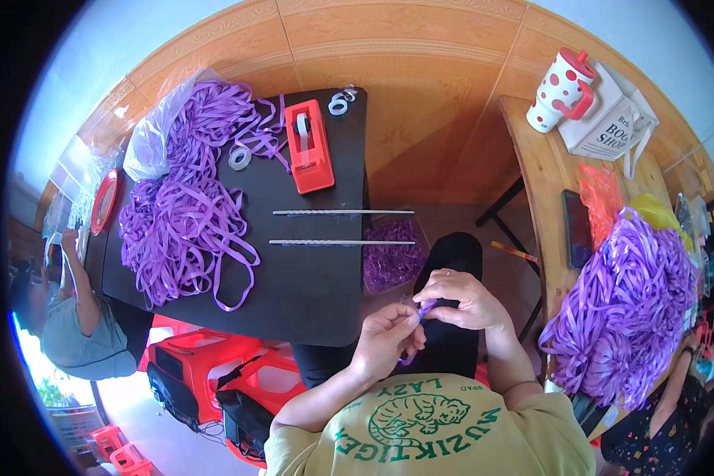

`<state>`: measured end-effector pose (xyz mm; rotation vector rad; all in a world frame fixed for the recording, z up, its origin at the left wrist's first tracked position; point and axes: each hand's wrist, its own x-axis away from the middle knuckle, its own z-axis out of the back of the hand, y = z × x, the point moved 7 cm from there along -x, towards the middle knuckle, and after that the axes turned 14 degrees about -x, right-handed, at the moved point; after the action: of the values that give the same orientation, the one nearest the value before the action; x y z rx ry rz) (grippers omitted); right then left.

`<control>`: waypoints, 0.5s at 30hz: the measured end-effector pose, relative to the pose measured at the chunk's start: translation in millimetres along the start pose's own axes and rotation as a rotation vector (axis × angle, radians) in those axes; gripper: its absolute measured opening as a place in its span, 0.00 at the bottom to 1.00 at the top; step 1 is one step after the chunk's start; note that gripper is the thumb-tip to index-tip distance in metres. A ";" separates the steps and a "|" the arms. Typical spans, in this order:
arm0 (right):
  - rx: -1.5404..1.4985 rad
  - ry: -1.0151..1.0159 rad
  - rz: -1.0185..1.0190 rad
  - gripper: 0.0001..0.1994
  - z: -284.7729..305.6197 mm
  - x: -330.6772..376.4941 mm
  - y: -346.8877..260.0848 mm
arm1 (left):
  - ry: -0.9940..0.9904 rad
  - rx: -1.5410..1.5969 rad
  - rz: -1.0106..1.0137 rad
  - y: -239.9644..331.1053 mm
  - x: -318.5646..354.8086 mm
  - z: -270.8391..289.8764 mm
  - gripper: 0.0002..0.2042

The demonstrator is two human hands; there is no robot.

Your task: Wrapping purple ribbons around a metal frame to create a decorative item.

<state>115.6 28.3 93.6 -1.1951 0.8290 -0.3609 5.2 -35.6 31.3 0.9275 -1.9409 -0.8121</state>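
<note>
My left hand [388,339] and my right hand [463,300] meet over my lap. Fingers of both pinch a short piece of purple ribbon [426,308], and a bit of it hangs under my left hand. To the left, a big loose heap of purple ribbon [178,234] covers much of the black table [293,293]. Two thin twisted metal rods [341,243] lie parallel and stick out past the table's right edge. Beyond them stands a red tape dispenser [310,147]. Under the rod ends, a clear bin [394,254] holds purple ribbon pieces.
A wooden table [535,166] on the right carries another purple ribbon heap [627,309], a phone [577,228], a spotted tumbler [561,89] and a white bag [607,119]. Tape rolls [239,158] lie by the dispenser. Red stools [202,357] stand lower left. People sit at both sides.
</note>
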 end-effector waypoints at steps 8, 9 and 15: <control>0.723 0.204 0.163 0.09 16.3 -4.9 2.8 | 0.063 -0.093 -0.024 -22.1 -28.7 18.2 0.09; 0.728 0.206 0.167 0.09 18.1 -8.3 4.7 | 0.070 -0.149 -0.038 -26.0 -36.1 18.7 0.09; 0.898 0.455 0.291 0.11 47.5 -30.5 7.5 | 0.252 -0.302 -0.277 -6.0 -76.9 21.3 0.07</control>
<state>128.8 82.7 104.1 -0.1459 1.0490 -0.6845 19.0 29.4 -13.4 1.0679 -1.4442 -1.0586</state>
